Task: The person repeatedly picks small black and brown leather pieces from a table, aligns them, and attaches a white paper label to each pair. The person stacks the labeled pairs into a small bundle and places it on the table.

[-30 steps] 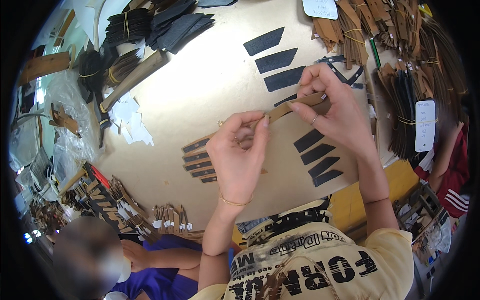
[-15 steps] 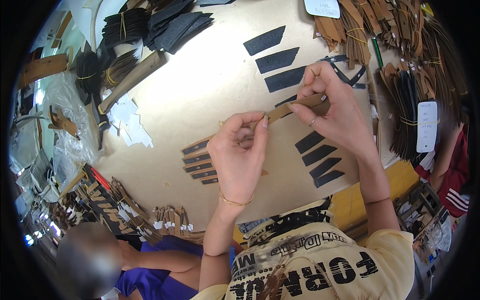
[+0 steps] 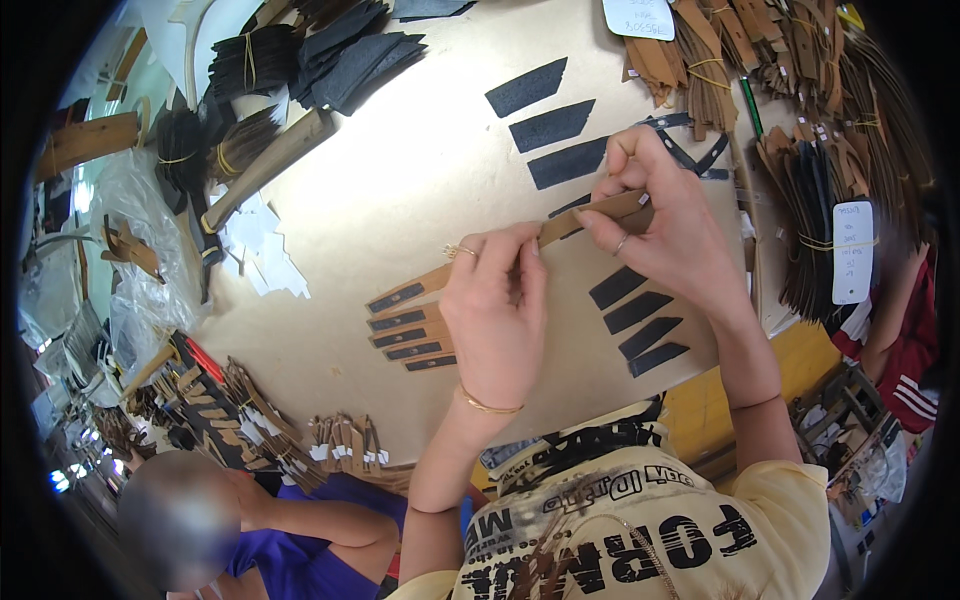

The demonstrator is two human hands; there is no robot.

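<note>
A narrow brown leather strip (image 3: 562, 228) stretches between my two hands above the table. My left hand (image 3: 490, 325) is closed in a pinch at the strip's left part, its fingertips partly hidden. My right hand (image 3: 668, 225) pinches the strip farther right between thumb and fingers; a small white tag shows at that end. Beside my left hand, several brown leather strips with black inlays (image 3: 412, 337) lie fanned out, partly covered by the hand. Dark four-sided pieces (image 3: 637, 311) lie in a column below my right hand, and larger dark pieces (image 3: 552, 126) lie beyond the strip.
A hammer (image 3: 265, 168) with a wooden handle lies at the left, next to white paper scraps (image 3: 262, 250). Bundles of dark pieces (image 3: 365, 70) sit at the back, and banded brown strips (image 3: 815, 210) at the right. A person in purple (image 3: 320, 540) sits at the lower left.
My left hand has shifted slightly right and turned, its fingers now curling farther over the strip. The right hand has barely moved. The person at the lower left has shifted an arm.
</note>
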